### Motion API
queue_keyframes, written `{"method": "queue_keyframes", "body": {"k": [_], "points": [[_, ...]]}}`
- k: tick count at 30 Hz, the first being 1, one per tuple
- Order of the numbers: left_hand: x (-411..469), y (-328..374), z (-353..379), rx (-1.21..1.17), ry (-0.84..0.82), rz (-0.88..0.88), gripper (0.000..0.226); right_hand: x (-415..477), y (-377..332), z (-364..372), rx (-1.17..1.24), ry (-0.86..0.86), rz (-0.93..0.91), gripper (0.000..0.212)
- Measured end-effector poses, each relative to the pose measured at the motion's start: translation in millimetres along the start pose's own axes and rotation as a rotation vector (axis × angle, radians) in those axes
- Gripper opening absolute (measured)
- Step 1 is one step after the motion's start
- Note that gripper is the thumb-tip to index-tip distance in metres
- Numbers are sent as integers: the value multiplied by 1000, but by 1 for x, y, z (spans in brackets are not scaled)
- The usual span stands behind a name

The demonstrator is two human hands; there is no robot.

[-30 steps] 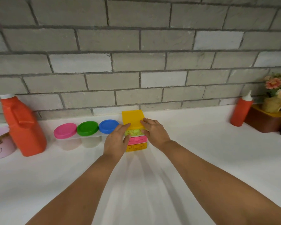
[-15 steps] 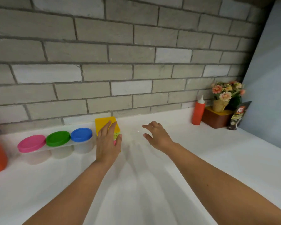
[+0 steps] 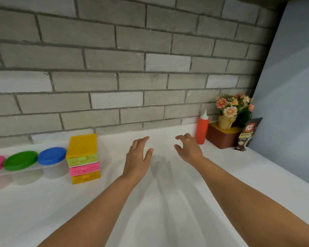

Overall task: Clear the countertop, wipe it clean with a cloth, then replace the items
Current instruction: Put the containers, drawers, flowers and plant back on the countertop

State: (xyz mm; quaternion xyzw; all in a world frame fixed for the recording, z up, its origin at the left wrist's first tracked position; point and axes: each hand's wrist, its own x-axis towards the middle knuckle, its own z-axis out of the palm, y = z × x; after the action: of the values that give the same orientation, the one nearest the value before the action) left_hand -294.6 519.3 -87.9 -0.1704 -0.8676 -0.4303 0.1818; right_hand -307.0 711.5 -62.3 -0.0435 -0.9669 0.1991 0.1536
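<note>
While lidded jars adjoin the drawers, left hand and right hand hover

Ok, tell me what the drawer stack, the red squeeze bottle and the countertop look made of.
The drawer stack: likely moulded plastic, matte, flat bright colours, perforated fronts. The red squeeze bottle: probably soft plastic, slight sheen, white cone nozzle. The countertop: smooth white, faint sheen; laminate or stone, cannot tell.
</note>
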Motion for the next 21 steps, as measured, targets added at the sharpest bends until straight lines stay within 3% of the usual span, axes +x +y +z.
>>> {"method": "queue_keyframes", "body": {"k": [10,18,21], "points": [[40,43,124,-74,-34,-119,41,64,123,-11,147,27,78,42],[74,62,181,-66,19,-147,39,128,173,-16,303,21,122,81],[82,63,193,-57,30,-167,39,151,181,-12,339,53,147,86]]}}
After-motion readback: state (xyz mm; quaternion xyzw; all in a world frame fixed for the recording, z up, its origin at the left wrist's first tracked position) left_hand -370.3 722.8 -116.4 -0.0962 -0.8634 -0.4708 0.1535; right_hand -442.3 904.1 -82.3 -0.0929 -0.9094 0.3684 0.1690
